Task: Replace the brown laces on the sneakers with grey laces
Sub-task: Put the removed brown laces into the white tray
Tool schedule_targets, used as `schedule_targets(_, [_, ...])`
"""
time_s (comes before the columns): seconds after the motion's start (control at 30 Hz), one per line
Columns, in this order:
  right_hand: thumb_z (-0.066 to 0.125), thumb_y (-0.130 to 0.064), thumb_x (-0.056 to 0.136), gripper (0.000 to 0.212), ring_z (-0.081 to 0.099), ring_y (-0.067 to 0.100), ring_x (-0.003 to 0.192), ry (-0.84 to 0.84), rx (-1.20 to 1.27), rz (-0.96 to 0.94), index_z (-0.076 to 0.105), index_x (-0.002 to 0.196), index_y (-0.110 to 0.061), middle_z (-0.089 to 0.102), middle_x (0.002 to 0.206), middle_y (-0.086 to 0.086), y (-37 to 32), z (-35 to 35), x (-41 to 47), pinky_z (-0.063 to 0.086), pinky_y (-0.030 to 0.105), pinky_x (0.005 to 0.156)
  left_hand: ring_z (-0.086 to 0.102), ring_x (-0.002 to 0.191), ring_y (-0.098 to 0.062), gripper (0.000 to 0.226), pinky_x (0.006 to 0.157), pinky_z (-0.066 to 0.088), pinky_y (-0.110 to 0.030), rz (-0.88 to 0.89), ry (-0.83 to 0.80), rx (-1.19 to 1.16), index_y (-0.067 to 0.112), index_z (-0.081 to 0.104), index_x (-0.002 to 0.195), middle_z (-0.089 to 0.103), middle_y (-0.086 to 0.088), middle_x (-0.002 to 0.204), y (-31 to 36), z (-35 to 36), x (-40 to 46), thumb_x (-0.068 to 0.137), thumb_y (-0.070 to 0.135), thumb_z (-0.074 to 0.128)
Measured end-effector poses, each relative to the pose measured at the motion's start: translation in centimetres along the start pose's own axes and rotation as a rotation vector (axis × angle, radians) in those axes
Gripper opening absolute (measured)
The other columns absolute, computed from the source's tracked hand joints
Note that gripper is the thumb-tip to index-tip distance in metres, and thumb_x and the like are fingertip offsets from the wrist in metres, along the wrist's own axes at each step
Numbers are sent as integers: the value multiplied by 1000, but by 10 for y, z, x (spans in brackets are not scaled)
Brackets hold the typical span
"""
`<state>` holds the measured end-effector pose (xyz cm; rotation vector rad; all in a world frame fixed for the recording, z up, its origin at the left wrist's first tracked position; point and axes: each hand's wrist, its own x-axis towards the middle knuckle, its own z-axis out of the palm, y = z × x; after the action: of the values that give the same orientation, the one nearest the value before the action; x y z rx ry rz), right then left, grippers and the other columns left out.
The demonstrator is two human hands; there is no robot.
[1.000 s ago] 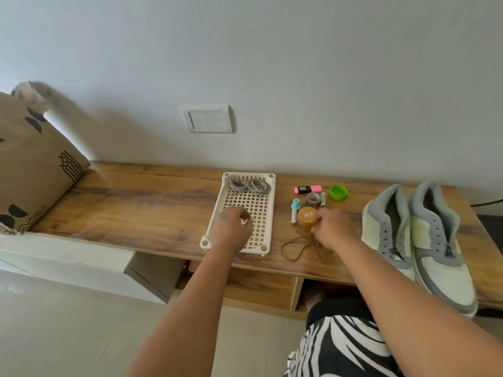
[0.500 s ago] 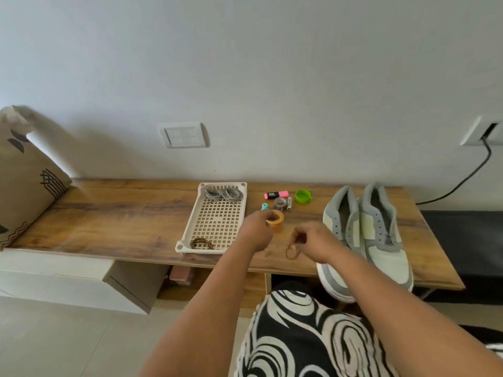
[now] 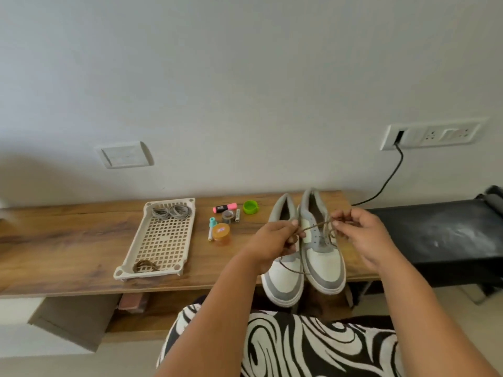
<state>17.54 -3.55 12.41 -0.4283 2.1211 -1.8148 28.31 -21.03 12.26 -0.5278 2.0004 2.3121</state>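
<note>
Both hands are shifting over from the little jar area to the sneakers (image 3: 304, 248) since half a second ago, and now they're hovering right above the pair. Left hand (image 3: 275, 240) is pinching one stretch of the brown lace (image 3: 313, 227) while the right hand (image 3: 362, 235) is pinching another bit just across from it, so the lace is running taut between them. Looks to me like they're bundling or looping it up so it's not flopping everywhere. One strand is trailing down below the left hand over the toe of the nearer shoe. Off to the left of the left hand, the tray (image 3: 187, 210) is holding the grey laces (image 3: 170, 211) at its far end and another brown coil (image 3: 144, 266) at the near end, probably staged so old and new aren't getting mixed.
</note>
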Motion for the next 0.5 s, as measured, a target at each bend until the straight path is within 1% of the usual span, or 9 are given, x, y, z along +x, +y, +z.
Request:
schedule_targets(0.03, [64,4,88,23,64,18,90,-1,-149,21,68,91,-19,69,101,8,8,-5,2,50,24,76,42,56,-10,31,83,52,-37,-64,-24,-67,10,63,86,41,5,60,-2,-1,2,104,29,46])
schedule_targets(0.1, [65,-7,90,20,59,13,94,-92,-659,59,69,97,-26,64,111,-1,17,-10,7,45,19,71,39,52,-9,30,93,53,-46,-155,-30,-122,12,61,85,38,5,59,-4,-5,5,104,31,47])
schedule_targets(0.13, [64,-13,91,21,57,14,101,-135,-878,48,67,105,-28,59,119,-3,17,-8,8,45,20,76,39,52,-9,30,92,54,-45,-161,-3,-112,12,61,84,39,5,59,-6,-6,7,104,31,48])
schedule_targets(0.17, [62,-17,92,26,53,16,110,-167,-982,14,64,114,-30,53,127,-4,14,-3,8,45,23,84,39,52,-8,31,85,56,-40,-144,36,-74,12,62,85,40,4,60,-8,-5,11,104,32,48])
schedule_targets(0.23, [61,-21,93,38,46,14,121,-236,-900,-65,55,129,-32,45,130,-10,4,13,8,37,24,93,41,54,-8,31,67,50,-26,-81,100,42,10,66,88,45,4,63,-13,0,18,104,30,47])
schedule_targets(0.3, [59,-23,96,41,48,8,117,-315,-748,-134,51,135,-32,50,126,-12,-4,33,9,37,18,88,42,54,-6,27,60,42,-22,-27,110,63,10,68,95,50,5,67,-17,3,25,104,26,48])
schedule_targets(0.33, [56,-22,97,39,53,6,111,-331,-724,-164,52,135,-30,55,124,-11,-2,41,10,38,12,82,42,54,-6,25,59,40,-22,-9,97,30,10,68,96,52,5,68,-18,3,27,104,23,48])
schedule_targets(0.4, [53,-19,99,29,60,3,93,-279,-686,-210,59,127,-26,66,110,-8,4,49,13,38,3,65,42,54,-5,24,58,37,-22,23,90,-16,12,69,94,53,4,71,-16,-3,33,103,19,49])
schedule_targets(0.5, [51,-21,100,18,60,2,72,-179,-651,-245,66,109,-28,66,86,-10,10,42,17,39,9,54,40,55,-4,22,57,36,-17,32,79,26,8,70,97,52,3,71,-11,-17,33,102,17,50])
